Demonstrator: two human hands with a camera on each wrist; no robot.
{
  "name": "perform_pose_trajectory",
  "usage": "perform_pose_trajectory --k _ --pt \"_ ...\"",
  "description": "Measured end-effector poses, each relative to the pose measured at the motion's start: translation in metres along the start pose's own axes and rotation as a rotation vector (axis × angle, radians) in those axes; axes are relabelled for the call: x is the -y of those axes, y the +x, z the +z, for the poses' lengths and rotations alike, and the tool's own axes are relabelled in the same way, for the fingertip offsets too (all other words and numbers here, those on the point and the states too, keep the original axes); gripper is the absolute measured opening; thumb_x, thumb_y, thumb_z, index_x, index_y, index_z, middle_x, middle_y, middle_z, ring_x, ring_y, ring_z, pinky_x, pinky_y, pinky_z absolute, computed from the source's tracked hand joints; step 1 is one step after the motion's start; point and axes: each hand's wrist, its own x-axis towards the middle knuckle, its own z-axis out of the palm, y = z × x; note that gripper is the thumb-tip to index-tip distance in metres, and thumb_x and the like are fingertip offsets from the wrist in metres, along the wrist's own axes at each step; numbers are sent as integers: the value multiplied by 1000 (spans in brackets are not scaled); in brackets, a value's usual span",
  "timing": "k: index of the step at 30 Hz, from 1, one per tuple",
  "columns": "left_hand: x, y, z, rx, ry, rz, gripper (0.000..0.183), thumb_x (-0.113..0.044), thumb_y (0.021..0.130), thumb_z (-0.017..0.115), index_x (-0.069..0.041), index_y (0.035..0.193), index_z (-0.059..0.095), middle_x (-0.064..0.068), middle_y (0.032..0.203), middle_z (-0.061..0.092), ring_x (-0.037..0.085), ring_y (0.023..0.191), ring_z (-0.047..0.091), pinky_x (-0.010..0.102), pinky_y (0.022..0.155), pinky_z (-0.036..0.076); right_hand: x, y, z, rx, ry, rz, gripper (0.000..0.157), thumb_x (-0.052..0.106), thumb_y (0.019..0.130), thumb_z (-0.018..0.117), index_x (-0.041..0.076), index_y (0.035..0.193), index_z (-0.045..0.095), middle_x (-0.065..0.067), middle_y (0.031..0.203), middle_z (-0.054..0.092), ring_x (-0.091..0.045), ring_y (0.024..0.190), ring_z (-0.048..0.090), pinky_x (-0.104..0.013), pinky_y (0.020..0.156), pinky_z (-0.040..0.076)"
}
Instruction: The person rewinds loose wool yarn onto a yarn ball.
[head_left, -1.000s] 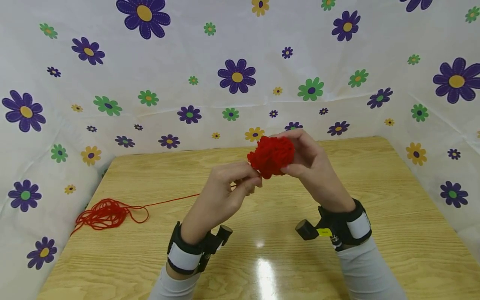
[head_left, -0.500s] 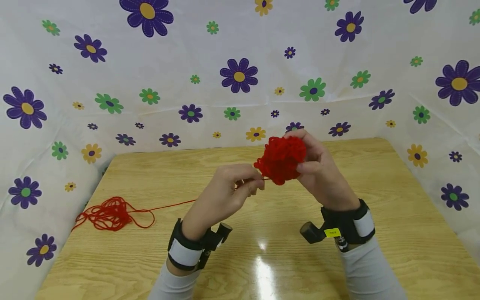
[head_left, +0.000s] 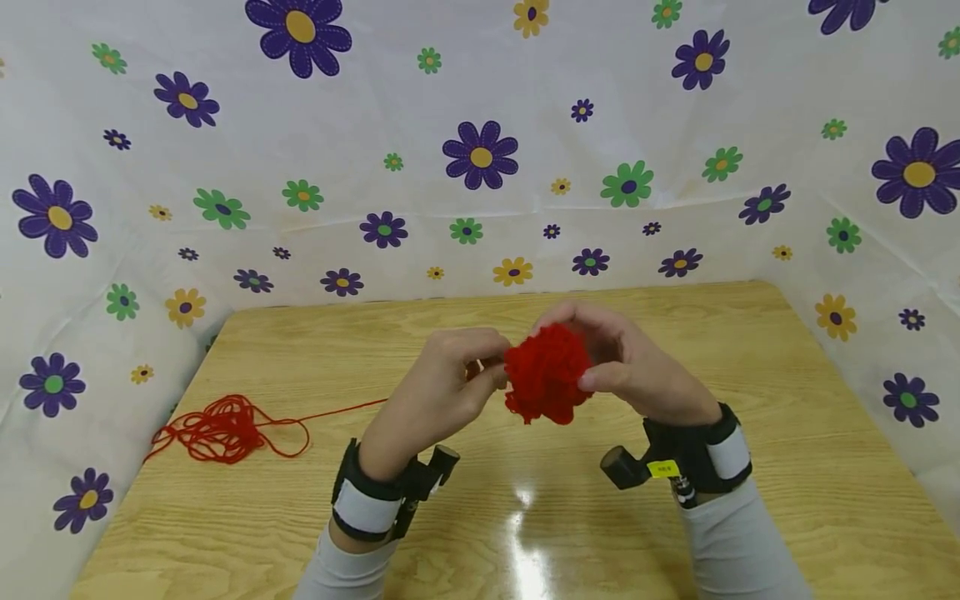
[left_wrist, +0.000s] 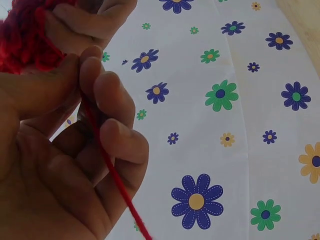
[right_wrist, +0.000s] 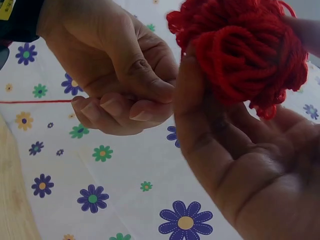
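A ball of red yarn (head_left: 551, 375) is held above the table by my right hand (head_left: 637, 367), fingers behind it and thumb on its near side. Close against the ball's left side, my left hand (head_left: 453, 375) pinches the yarn strand (left_wrist: 116, 175) between thumb and forefinger. In the left wrist view the strand runs down across the curled fingers. The right wrist view shows the ball (right_wrist: 245, 55) with loose loops sticking out, resting on the right hand's fingers. Leftward from the left hand, the strand leads to a loose red yarn tangle (head_left: 225, 429) on the table.
The wooden table (head_left: 300, 517) has a glossy light reflection near its front. A white cloth (head_left: 420, 92) printed with flowers stands behind it and along both sides. Each wrist wears a black strap with a camera mount.
The yarn ball first shifted right, away from the left hand, showing a short strand between them. It then came down and back left beside the left hand, turned round. The left hand barely moved.
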Motion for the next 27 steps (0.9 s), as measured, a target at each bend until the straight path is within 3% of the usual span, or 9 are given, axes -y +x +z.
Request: perform_pose_trajectory --k 3,8,12,22,27 --pt "0 0 0 4 20 -3 15 7 86 67 -7 85 72 -4 78 63 7 65 51 22 53 45 -1 0 1 39 -70 39 33 20 91 65 17 124 58 -10 117 62 -32 100 61 -49 78 53" --pt "2 -1 0 12 62 -25 14 3 86 69 -10 83 70 -7 76 61 5 65 50 21 54 45 -3 2 3 86 -144 41 38 -1 86 61 11 122 61 -15 120 58 -35 105 58 -51 82 51" --pt "2 -2 -1 13 60 -38 14 1 87 70 -12 82 69 -9 75 59 6 64 49 23 53 45 -5 3 4 94 -242 37 36 -1 83 61 6 119 61 -12 117 58 -32 104 58 -49 82 52" --pt "1 -2 -2 0 75 -59 11 -1 88 69 -10 82 66 -6 72 54 8 62 45 22 52 41 -7 6 7 34 -425 143 61 -7 74 67 6 129 45 -6 102 59 -20 91 63 -39 78 54" --pt "0 -2 -2 -10 90 -67 10 -2 89 69 -10 83 67 -6 74 56 8 63 46 21 53 41 -10 8 6 2 -517 156 53 -6 74 71 8 122 52 -2 104 61 -17 91 63 -35 76 55"
